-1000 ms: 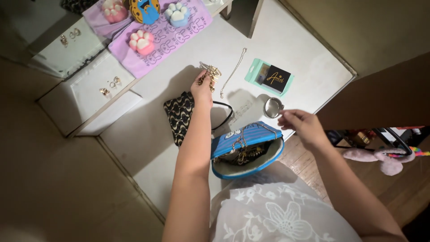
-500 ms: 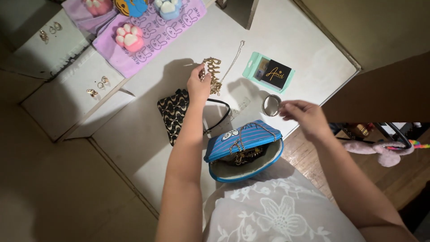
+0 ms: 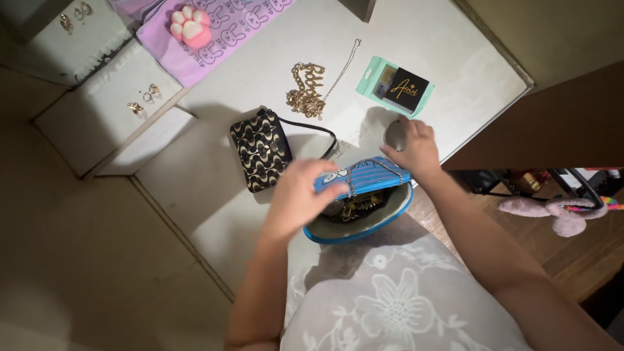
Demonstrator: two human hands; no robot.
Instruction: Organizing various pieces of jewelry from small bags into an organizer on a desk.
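Bright light on white tabletop (image 3: 442, 52), dim surroundings, hard shadows, left hand (image 3: 300, 195) motion-blurred

Your two forearms enter from the lower edge of the view, both bare from elbow to wrist, with no sleeve, cuff or watch visible on either. Your left hand (image 3: 300, 195) and right hand (image 3: 416, 148) carry no glove; whether any ring is worn cannot be told, as the left hand is blurred. Your torso, seen at the bottom centre, is covered by a white garment (image 3: 403, 299) of thin, lace-like fabric. Its surface bears embroidered flowers in the same white: one large bloom with spread petals near the middle, and smaller sprigs and leaves scattered toward the upper hem.
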